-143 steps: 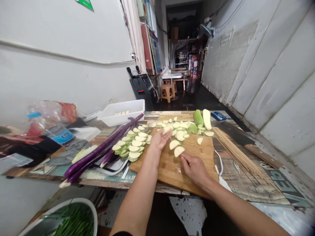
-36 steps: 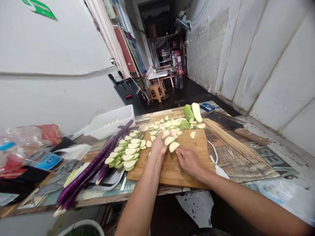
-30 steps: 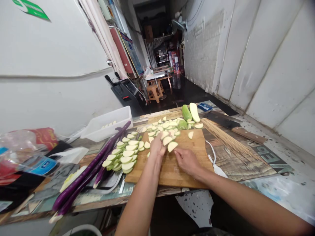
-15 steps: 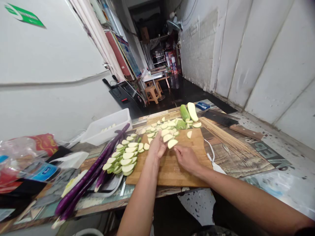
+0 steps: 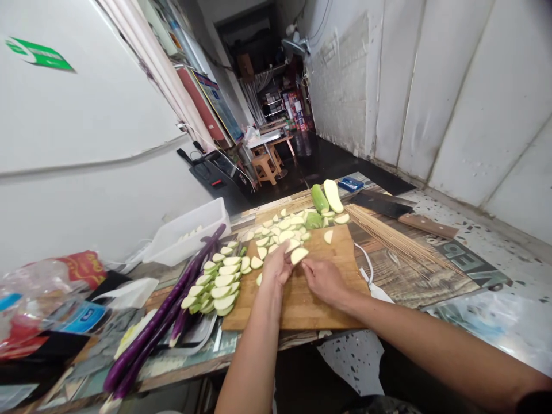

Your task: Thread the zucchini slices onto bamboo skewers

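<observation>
Head view. The board (image 5: 297, 305) lay on the desk (image 5: 405, 270). Above the board, the left hand (image 5: 276, 267) was turned partly palm-up, its fingers curled about a short row of slices. The front slice (image 5: 299, 256) of this row stood between the two hands. The right hand (image 5: 325, 280) had thumb and forefinger pinched together at the lower edge of that slice; whether a stick lay in the pinch could not be told.

Done, as judged: the piled slices (image 5: 223, 292), ranked in rows at the left edge of the board, looked finished. Any sticks through them could not be made out.

Left to do, as judged: loose slices (image 5: 297, 220) lay at and beyond the far edge of the board, and a few on the board itself. Beyond these were two squash pieces (image 5: 319, 199), not sliced. A sizeable share appeared outstanding.

Supply: a bundle of sticks (image 5: 379, 231) lay right of the board, with the knife (image 5: 429, 225) farther right. Whole eggplants (image 5: 149, 330) lay left of the board, past the piled slices.
</observation>
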Tool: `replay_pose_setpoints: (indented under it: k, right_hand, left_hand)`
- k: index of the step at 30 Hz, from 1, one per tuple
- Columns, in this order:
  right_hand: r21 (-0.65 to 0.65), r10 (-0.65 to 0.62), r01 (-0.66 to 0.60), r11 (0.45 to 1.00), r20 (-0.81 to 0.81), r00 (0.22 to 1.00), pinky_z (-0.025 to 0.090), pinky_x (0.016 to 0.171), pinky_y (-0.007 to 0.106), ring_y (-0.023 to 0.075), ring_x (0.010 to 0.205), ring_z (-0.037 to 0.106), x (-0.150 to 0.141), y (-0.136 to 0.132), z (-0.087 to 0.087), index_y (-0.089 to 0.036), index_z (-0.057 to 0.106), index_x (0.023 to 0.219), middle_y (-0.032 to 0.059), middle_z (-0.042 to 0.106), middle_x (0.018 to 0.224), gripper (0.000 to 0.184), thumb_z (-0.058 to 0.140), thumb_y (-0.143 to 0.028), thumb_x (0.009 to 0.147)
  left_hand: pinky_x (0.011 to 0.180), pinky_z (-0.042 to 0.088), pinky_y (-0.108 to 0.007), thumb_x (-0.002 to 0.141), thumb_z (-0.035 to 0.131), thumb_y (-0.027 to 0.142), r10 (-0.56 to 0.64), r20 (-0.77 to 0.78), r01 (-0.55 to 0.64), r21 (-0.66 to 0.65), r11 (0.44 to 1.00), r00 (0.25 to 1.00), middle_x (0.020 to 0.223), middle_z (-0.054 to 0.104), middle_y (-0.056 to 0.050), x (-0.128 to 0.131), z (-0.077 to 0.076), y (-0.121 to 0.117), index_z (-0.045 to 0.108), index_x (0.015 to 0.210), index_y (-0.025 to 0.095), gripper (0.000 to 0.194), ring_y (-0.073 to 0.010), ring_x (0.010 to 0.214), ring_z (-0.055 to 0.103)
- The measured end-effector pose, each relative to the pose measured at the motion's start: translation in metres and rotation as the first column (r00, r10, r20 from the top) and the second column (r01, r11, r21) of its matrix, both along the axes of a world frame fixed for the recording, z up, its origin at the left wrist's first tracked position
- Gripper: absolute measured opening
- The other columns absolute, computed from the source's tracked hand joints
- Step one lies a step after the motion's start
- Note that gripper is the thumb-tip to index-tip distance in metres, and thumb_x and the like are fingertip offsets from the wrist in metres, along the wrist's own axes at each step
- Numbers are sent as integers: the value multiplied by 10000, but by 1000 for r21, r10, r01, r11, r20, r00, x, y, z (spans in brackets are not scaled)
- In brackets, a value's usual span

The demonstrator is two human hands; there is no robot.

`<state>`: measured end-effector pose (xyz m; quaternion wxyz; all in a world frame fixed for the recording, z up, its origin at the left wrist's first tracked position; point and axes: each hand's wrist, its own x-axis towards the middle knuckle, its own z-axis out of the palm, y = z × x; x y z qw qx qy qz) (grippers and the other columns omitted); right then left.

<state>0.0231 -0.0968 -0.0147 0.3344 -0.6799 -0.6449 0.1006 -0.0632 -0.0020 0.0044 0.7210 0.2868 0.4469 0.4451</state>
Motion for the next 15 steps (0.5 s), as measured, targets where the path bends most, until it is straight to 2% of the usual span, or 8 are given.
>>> replay_pose_setpoints:
  k: [3,7,15]
  right_hand:
    - [-16,-8,8,1000,26,1000,265,548,252,141,597,534,-1,0,0,-168,618,753,51,652,694,282,368,-196,880]
    - [-19,-11,12,1000,63,998,249,538,260,146,590,536,-2,-1,-1,-165,615,755,60,655,698,284,362,-196,880]
    - [-17,-15,16,1000,79,997,247,537,264,155,589,548,-2,2,-6,-166,623,777,72,667,707,292,355,-208,884]
  left_hand:
    - [676,559,-301,778,550,80,21,25,-21,7,1000,999,721,675,-100,2,2,-2,606,818,84,69,-204,743,671]
    - [671,560,-304,799,523,84,-28,25,27,38,999,999,725,674,-113,2,3,-4,606,813,68,86,-207,733,671]
    - [647,565,-329,819,506,91,-19,50,22,-57,998,999,718,668,-95,-1,2,-2,584,834,82,79,-194,697,670]
